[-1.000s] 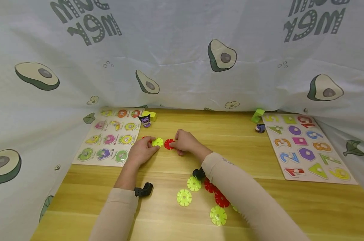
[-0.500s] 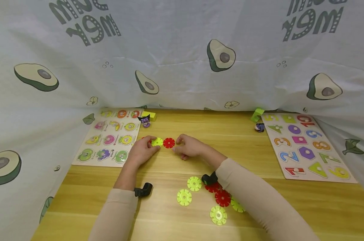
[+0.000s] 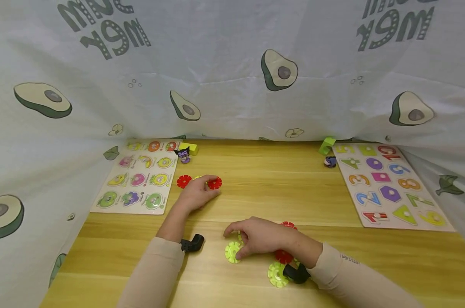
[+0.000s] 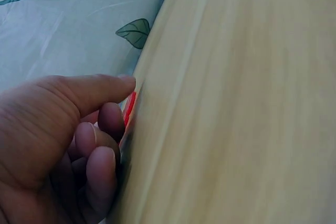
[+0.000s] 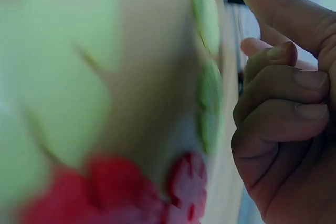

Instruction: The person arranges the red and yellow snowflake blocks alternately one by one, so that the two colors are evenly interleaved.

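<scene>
Notched plastic interlocking discs lie flat on the table in the head view. A row at centre-left has a red disc (image 3: pixel 184 181), a yellow disc mostly hidden under my left hand (image 3: pixel 195 193), and another red disc (image 3: pixel 216 184). My left thumb and index finger pinch that right-hand red disc at its edges. In the left wrist view, its red edge (image 4: pixel 129 107) shows by the fingertips. My right hand (image 3: pixel 261 236) is over the loose discs, thumb near a yellow disc (image 3: pixel 231 251). The right wrist view shows thumb and index apart, the other fingers bent, nothing held.
More discs lie under the right wrist: a red disc (image 3: pixel 284 257) and a yellow disc (image 3: pixel 276 274). A fruit puzzle board (image 3: pixel 138 205) is at left, a number puzzle board (image 3: pixel 371 171) at right. Small figurines (image 3: pixel 184 155) and green blocks stand behind. A printed cloth (image 3: pixel 232 85) backs the table.
My right hand let go of the right-hand red disc and moved down to the loose discs. My left hand shifted right, from the yellow disc to that red one, uncovering the left red disc.
</scene>
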The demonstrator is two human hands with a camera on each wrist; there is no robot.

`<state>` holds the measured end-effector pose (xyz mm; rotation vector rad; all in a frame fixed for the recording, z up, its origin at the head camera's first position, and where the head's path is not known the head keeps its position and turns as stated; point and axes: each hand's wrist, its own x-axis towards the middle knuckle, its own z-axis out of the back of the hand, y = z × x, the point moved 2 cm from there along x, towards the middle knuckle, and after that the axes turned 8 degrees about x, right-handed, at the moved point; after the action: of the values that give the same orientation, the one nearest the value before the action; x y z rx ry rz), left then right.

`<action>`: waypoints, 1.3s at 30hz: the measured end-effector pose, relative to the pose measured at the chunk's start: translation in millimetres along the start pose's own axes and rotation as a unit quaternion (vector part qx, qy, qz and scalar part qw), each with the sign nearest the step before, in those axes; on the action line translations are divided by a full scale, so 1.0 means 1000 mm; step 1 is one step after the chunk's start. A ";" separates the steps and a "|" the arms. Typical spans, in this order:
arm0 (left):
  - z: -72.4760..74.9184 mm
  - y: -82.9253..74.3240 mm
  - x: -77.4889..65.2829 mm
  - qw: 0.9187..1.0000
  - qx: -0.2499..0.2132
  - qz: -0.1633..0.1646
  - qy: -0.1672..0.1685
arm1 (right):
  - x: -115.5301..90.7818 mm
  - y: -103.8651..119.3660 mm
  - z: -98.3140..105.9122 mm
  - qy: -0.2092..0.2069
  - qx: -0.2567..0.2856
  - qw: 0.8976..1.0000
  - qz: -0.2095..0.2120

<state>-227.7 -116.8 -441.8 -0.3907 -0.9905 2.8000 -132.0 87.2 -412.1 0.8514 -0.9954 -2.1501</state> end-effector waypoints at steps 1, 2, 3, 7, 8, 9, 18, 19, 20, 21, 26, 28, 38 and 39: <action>0.000 0.000 0.001 1.000 0.002 0.001 0.000 | -0.002 0.001 -0.004 0.005 -0.008 1.000 0.004; 0.000 0.000 0.001 1.000 0.009 0.002 -0.003 | -0.003 0.001 -0.007 0.008 -0.018 1.000 0.007; 0.000 0.000 0.001 1.000 0.014 0.002 -0.006 | -0.003 0.001 -0.009 0.010 -0.026 1.000 0.009; -0.001 0.000 0.002 0.999 0.031 0.007 -0.014 | -0.003 0.000 -0.014 0.004 -0.066 0.998 0.009; -0.001 0.001 0.002 0.999 0.032 0.008 -0.013 | -0.002 -0.001 -0.014 0.002 -0.075 0.997 0.008; -0.001 0.001 0.002 0.999 0.033 0.008 -0.013 | -0.002 -0.001 -0.014 0.001 -0.082 0.997 0.009; -0.003 0.000 0.001 0.998 0.048 0.009 -0.025 | -0.002 0.003 -0.019 -0.019 -0.118 0.993 0.010; -0.003 0.000 0.001 0.998 0.049 0.008 -0.027 | -0.002 0.004 -0.019 -0.022 -0.122 0.992 0.010; -0.004 0.000 0.001 0.998 0.049 0.008 -0.028 | -0.002 0.005 -0.019 -0.025 -0.126 0.992 0.014; -0.004 0.001 0.001 0.998 0.050 0.009 -0.029 | -0.003 0.006 -0.018 -0.027 -0.122 0.992 0.020; -0.004 0.001 0.002 0.998 0.050 0.011 -0.031 | -0.001 0.009 -0.007 -0.036 -0.031 0.998 0.039; -0.003 0.000 0.002 0.998 0.053 0.009 -0.033 | 0.004 0.006 0.004 -0.060 0.031 0.998 0.014; -0.005 -0.002 0.003 0.998 0.045 0.019 -0.027 | 0.057 -0.032 0.064 -0.225 0.114 0.954 -0.162; -0.005 -0.002 0.004 0.999 0.044 0.019 -0.025 | 0.062 -0.034 0.068 -0.227 0.113 0.952 -0.170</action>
<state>-229.5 -111.4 -445.4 -0.3339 -0.8737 2.8887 -229.5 86.8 -423.2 0.6779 -1.4334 -2.6369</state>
